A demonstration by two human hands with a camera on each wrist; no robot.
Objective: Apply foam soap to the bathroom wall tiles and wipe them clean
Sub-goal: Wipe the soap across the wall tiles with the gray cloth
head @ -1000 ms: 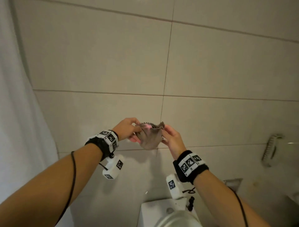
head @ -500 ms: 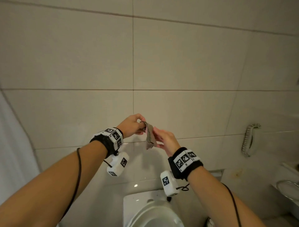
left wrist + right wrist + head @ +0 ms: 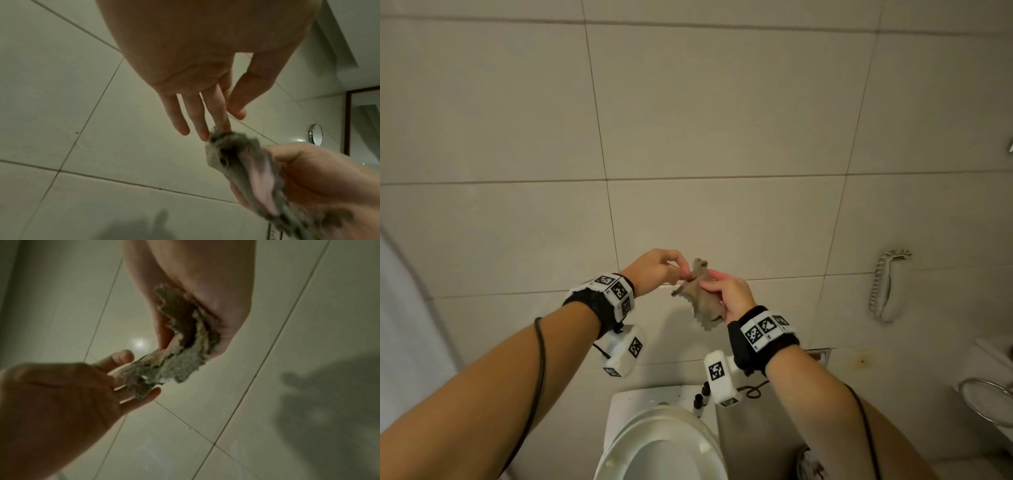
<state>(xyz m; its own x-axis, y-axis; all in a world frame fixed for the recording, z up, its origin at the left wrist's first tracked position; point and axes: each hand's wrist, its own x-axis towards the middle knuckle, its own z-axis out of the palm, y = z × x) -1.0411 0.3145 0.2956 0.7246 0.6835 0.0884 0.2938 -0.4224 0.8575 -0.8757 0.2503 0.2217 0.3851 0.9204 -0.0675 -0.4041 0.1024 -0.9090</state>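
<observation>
Since half a second back: swung leftward across the wall tiles, with more of the toilet showing. Left of the cloth, left hand pinching its top corner, probably to tug a fold open. Right of it, right hand gripping the bunched middle (steadying it), above the toilet, short of the tiles. No foam visible yet.
</observation>
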